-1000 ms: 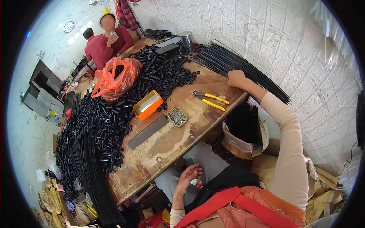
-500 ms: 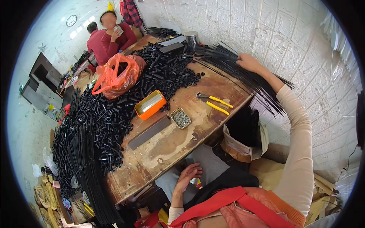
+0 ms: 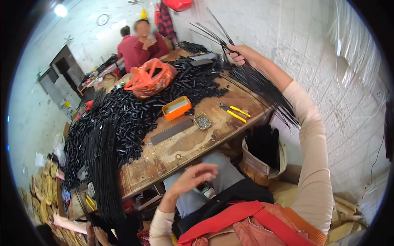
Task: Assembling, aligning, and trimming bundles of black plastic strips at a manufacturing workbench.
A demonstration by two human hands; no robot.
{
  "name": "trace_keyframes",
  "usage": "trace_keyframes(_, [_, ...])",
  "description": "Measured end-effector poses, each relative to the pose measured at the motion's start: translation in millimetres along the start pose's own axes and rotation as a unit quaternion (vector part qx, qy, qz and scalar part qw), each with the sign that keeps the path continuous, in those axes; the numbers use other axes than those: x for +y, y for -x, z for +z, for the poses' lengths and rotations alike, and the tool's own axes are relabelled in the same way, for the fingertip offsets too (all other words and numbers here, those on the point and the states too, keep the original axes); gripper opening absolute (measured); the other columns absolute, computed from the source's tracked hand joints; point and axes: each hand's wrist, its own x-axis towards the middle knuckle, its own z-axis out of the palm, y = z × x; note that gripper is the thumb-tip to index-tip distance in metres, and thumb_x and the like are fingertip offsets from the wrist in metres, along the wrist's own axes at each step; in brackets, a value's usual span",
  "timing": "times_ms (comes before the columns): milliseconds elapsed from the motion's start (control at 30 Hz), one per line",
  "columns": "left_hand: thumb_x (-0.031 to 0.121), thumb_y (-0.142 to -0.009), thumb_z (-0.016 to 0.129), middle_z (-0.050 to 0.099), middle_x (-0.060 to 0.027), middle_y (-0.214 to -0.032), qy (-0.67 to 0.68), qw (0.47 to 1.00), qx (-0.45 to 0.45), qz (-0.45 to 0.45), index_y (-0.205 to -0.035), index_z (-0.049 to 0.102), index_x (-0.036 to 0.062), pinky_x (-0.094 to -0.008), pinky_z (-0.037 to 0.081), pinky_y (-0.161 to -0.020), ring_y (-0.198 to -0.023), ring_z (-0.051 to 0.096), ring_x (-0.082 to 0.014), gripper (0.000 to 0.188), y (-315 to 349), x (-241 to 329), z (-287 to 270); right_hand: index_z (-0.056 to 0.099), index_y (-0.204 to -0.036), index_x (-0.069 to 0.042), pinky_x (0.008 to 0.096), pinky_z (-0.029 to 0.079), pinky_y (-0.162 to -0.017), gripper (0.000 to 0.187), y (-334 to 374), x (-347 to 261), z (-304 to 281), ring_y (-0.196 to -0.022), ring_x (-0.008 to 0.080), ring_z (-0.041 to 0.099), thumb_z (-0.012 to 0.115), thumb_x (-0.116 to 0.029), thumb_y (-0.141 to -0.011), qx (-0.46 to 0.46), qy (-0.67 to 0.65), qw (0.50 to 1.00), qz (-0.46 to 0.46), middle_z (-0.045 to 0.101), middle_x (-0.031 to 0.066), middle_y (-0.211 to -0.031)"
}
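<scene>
Right hand (image 3: 243,53), holding thin black rods (image 3: 262,84), has risen since earlier.

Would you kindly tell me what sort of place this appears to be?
Likely a small manual workshop, perhaps for assembly: a worn wooden workbench bears a heap of short black tubular parts and yellow-handled pliers, with long, thin black rods in bunches nearby.

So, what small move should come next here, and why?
Probably draw the black rods in toward the left hand: the right hand grips them with its arm stretched out, while the left appears empty above the lap.
</scene>
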Motion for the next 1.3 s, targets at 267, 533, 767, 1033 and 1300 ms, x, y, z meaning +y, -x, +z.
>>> trace_keyframes(267, [0.033, -0.100, 0.051, 0.065, -0.0084, -0.103, 0.076, 0.950, 0.258, 0.158, -0.122, 0.054, 0.0039, -0.0311, 0.053, -0.079, -0.088, 0.064, -0.0159, 0.037, -27, 114, -3, 0.048, -0.096, -0.006, 0.0226, 0.024, -0.040, 0.029, 58, 31, 223, -0.045, 0.0054, 0.028, 0.048, -0.035, -0.100, -0.083, -0.260, 0.954, -0.122, 0.032, -0.0053, -0.062])
trace_keyframes(533, [0.039, -0.104, 0.036, 0.031, 0.0058, -0.065, 0.134, 0.883, 0.420, 0.160, -0.108, 0.052, 0.0099, -0.0192, 0.018, -0.040, -0.046, 0.023, -0.0032, 0.034, 81, 97, -4, 0.068, -0.092, 0.003, 0.0306, 0.055, -0.070, 0.059, 85, 33, 237, -0.081, 0.0199, 0.068, 0.038, -0.047, -0.101, -0.274, 0.173, 0.938, -0.119, 0.069, 0.0129, -0.092])
trace_keyframes(767, [0.043, -0.104, 0.034, 0.034, 0.0041, -0.064, 0.106, 0.874, 0.438, 0.183, -0.114, 0.050, 0.0089, -0.0212, 0.023, -0.043, -0.048, 0.027, -0.0054, 0.039, 83, 65, 11, 0.048, -0.127, 0.005, 0.0386, 0.047, -0.099, 0.066, -17, -6, 295, -0.113, 0.0249, 0.059, 0.055, -0.051, -0.093, -0.284, -0.160, 0.944, -0.055, 0.058, 0.0195, -0.122])
trace_keyframes(1033, [0.026, -0.103, 0.042, 0.058, -0.0185, -0.119, 0.245, 0.913, 0.264, 0.192, -0.135, 0.039, -0.0075, -0.0416, 0.048, -0.097, -0.108, 0.059, -0.0259, 0.046, 101, 86, 28, 0.041, -0.133, 0.000, 0.0393, 0.048, -0.096, 0.063, 79, 14, 326, -0.111, 0.0270, 0.060, 0.045, -0.051, -0.098, -0.428, -0.122, 0.895, -0.022, 0.059, 0.0187, -0.119])
trace_keyframes(1300, [0.018, -0.101, 0.045, 0.055, -0.0234, -0.127, 0.294, 0.906, 0.251, 0.174, -0.135, 0.040, -0.0057, -0.0469, 0.047, -0.100, -0.118, 0.056, -0.0328, 0.042, 84, 97, 14, 0.047, -0.128, 0.001, 0.0372, 0.048, -0.097, 0.045, 93, 33, 289, -0.107, 0.0241, 0.062, 0.048, -0.034, -0.100, -0.419, -0.051, 0.906, 0.005, 0.062, 0.0182, -0.116])
